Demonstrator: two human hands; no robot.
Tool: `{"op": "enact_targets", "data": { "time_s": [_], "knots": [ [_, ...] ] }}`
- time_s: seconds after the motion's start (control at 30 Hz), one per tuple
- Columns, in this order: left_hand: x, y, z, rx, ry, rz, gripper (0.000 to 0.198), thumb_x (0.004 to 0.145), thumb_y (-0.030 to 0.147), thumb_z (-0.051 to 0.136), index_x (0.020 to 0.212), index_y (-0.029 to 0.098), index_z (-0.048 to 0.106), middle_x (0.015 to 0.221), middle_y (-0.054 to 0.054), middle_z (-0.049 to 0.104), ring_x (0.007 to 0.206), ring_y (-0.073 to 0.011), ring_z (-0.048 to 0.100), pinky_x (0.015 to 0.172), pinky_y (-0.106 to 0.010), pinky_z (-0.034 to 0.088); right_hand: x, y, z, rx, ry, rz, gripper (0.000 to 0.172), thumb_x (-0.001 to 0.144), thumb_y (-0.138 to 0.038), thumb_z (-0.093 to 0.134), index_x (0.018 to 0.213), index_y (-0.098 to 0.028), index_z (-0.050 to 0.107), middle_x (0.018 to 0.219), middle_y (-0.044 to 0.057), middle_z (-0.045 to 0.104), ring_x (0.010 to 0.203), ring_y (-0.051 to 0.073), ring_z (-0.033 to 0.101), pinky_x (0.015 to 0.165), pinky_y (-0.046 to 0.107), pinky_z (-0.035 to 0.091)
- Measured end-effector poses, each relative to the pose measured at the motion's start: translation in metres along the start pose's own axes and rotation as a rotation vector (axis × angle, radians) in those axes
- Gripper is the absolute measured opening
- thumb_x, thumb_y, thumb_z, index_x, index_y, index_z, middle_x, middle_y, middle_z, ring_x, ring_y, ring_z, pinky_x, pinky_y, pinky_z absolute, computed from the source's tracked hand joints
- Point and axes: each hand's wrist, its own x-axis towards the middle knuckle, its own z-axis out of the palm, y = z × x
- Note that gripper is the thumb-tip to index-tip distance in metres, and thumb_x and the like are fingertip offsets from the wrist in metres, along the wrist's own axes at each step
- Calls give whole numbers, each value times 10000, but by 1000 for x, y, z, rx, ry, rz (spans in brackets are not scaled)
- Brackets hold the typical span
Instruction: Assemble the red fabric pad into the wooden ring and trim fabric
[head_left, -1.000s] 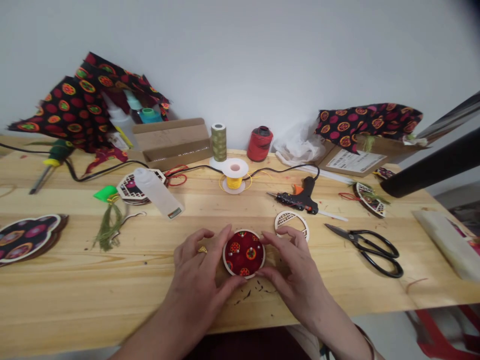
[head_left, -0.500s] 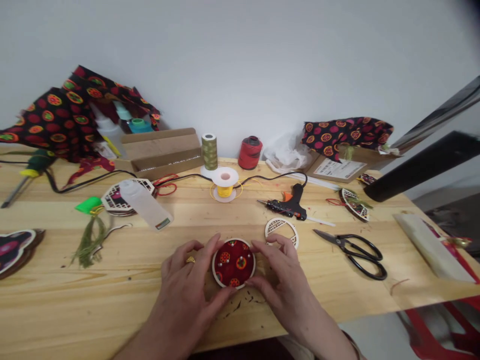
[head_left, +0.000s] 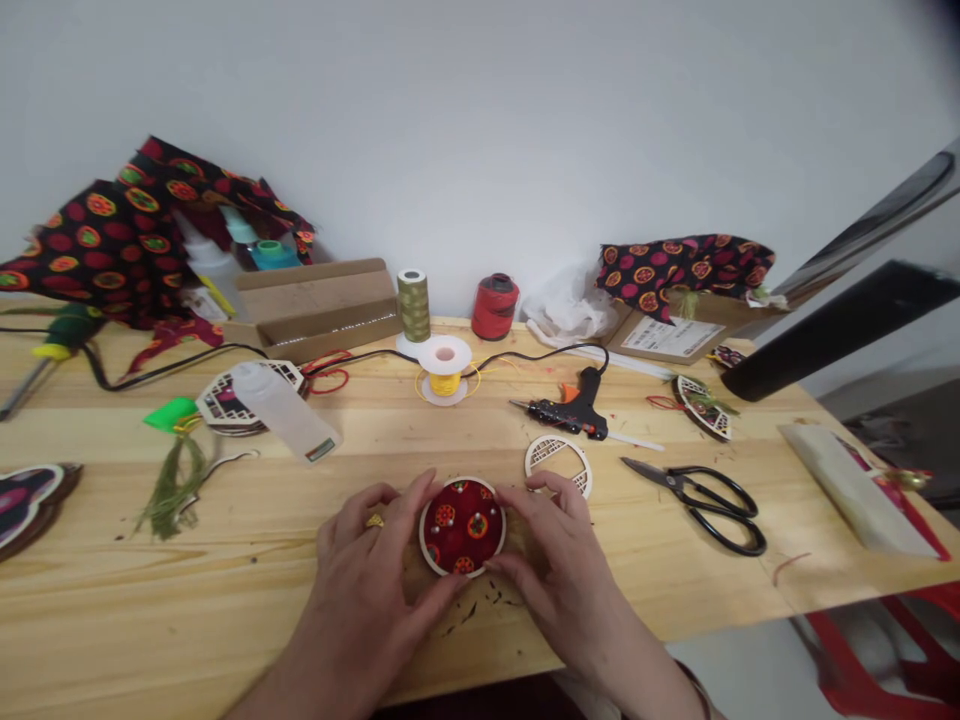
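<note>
A round disc covered in dark red patterned fabric (head_left: 463,527), with a pale wooden rim, lies on the table near its front edge. Small white dots show on its fabric. My left hand (head_left: 375,575) grips the rim from the left, thumb below and fingers above. From the right, my right hand (head_left: 559,570) pinches the same rim between thumb and fingers. Just behind my right hand lies a round wooden lattice piece (head_left: 559,458), partly covered by its fingers. Dark scraps (head_left: 471,608) are scattered on the wood below the disc.
Black-handled scissors (head_left: 709,500) and a glue gun (head_left: 570,407) lie to the right. A yellow thread spool (head_left: 444,372) stands behind the disc. At left are a white squeeze bottle (head_left: 289,412) and a green tassel (head_left: 174,485). A cardboard box (head_left: 322,310) sits against the wall.
The whole view has shifted slightly, so things appear a little further left. Both hands keep their hold on the disc, which shows no clear movement on the table.
</note>
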Motion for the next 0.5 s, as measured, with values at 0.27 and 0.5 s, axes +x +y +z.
{"op": "enact_targets", "data": {
  "time_s": [0.27,0.5],
  "knots": [
    [0,2,0,6,17,-6,778,768,450,704,1415,225,336,1169,-73,704,1071,-323,530,897,-452,393,-1,1,1,-43,18,-7,473,867,-151,606,1308,-251,468,1161,90,637,1159,275,468,953,457,476],
    [-2,2,0,16,-2,-18,785,784,499,680,1421,231,307,1146,-86,711,1082,-337,523,914,-471,390,-4,5,2,-56,167,-99,398,886,-117,566,1257,-245,505,1179,88,612,1145,257,497,990,480,446]
  ]
}}
